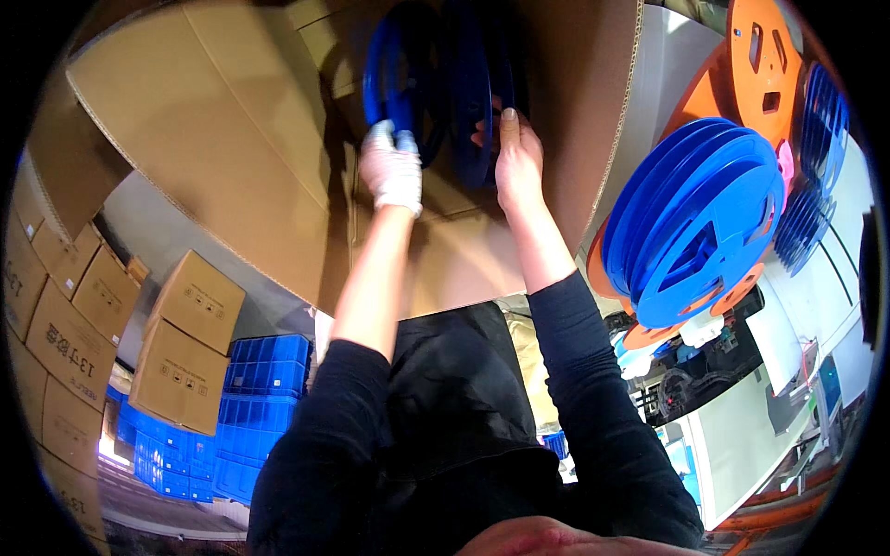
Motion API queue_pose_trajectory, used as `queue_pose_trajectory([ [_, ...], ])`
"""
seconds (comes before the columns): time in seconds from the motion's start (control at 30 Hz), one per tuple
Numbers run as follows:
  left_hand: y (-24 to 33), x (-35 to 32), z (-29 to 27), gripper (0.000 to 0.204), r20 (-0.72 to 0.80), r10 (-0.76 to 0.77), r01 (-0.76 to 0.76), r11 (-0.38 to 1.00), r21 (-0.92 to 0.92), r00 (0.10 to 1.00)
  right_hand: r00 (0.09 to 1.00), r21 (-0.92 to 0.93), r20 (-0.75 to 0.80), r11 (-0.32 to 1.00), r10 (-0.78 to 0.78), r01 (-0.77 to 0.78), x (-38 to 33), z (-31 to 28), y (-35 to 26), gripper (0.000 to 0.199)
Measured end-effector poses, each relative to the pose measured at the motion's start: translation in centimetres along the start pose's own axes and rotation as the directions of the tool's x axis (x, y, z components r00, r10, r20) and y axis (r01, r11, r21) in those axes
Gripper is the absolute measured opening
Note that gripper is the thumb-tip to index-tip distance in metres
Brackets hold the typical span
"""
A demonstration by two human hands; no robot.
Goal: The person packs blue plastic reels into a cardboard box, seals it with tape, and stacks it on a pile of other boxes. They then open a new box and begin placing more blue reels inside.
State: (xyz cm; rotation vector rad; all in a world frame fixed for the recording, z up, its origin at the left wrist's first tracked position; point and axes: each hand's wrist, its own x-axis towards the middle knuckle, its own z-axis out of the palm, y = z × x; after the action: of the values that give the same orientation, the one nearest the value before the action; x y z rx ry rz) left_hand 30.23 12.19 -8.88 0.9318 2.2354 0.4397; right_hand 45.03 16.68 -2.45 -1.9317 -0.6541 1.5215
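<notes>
Even, fairly bright indoor light with deep shadow inside the cardboard box [278, 120], strong fisheye bending and black vignette at the rim, slight softness.

Black long sleeves pushed up the forearms, a white glove on the left grip [392, 169], the right grip [517, 159] bare.
</notes>
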Motion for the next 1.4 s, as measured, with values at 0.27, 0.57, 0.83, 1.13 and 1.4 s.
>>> queue_pose_trajectory([
  [0.27,6.1,-1.8,3.6,0.053,-0.028,-0.045,0.044,0.998,-0.047,0.999,0.987,-0.402,-0.079,0.911,-0.141,0.098,-1.4,-1.2,3.3,0.058],
  [0.57,0.0,0.3,8.5,0.068,0.430,-0.181,0.339,0.883,-0.324,0.884,0.971,-0.397,0.201,0.896,-0.127,0.199,-9.3,-3.7,1.9,0.044],
  [0.83,2.4,0.6,5.4,0.069,0.468,-0.103,0.240,0.940,-0.242,0.877,0.971,-0.285,0.223,0.958,0.081,-0.015,-19.5,-9.2,-3.9,0.036],
  [1.13,6.1,-0.2,1.4,0.076,0.588,-0.094,0.468,0.710,-0.526,0.803,0.958,0.321,0.263,0.947,-0.116,0.026,-13.8,-26.4,-17.0,0.045],
  [1.4,-2.6,-11.6,-7.3,0.057,0.474,-0.223,0.435,0.806,-0.402,0.852,0.700,-0.432,-0.365,0.778,-0.613,0.457,14.8,-49.6,-25.2,0.064],
])
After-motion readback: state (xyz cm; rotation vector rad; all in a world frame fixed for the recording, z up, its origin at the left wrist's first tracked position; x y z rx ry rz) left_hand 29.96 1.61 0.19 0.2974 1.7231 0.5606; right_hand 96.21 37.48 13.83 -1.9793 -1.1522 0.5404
